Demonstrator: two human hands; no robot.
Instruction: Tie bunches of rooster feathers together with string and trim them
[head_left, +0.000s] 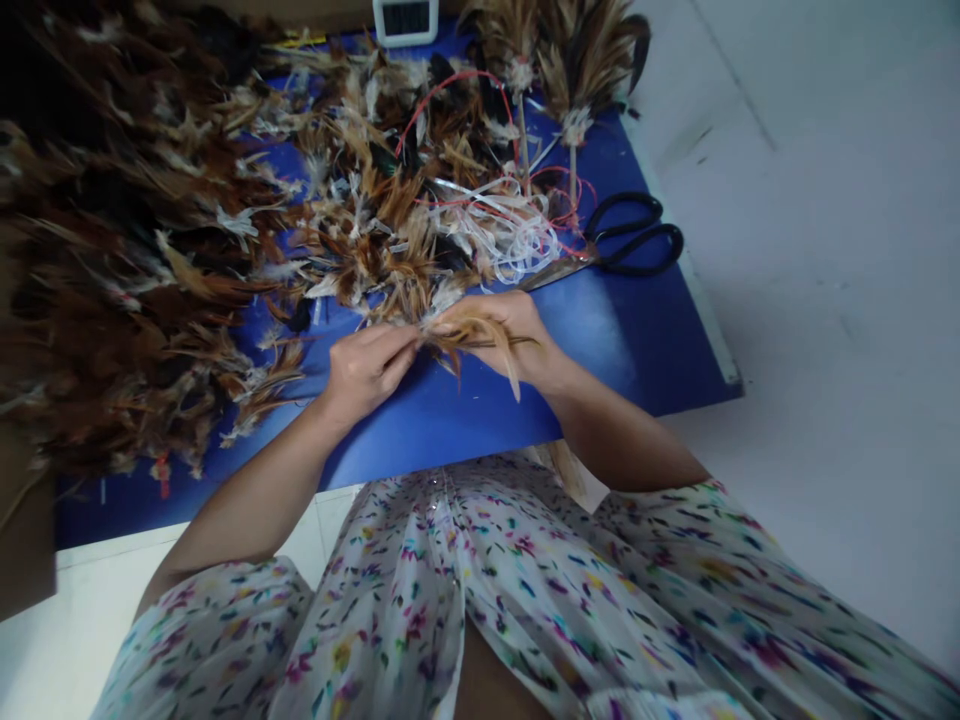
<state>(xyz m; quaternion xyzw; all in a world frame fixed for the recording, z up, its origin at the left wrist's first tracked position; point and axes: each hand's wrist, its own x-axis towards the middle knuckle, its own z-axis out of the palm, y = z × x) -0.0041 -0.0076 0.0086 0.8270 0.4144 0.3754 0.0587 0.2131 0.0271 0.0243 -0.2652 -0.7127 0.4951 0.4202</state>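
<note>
Near the front edge of the blue table, a small bunch of brown feathers point(487, 335) lies across the fingers of my right hand point(514, 325), which is closed round it. My left hand point(371, 365) pinches the pale quill end of the bunch, its fingers pressed together. The two hands nearly touch. Just beyond them, more loose brown feathers point(405, 280) lie on the table. White plastic ribbon point(502, 235) sits in a tangle past my right hand, with red string point(442, 85) around it.
Black-handled scissors point(637, 235) lie at the right of the blue table point(660, 340). A large feather heap point(135, 230) covers the left. Two feather bundles on sticks point(577, 125) and a white-framed device point(406, 22) are at the back. A cardboard box point(30, 540) stands at the left edge.
</note>
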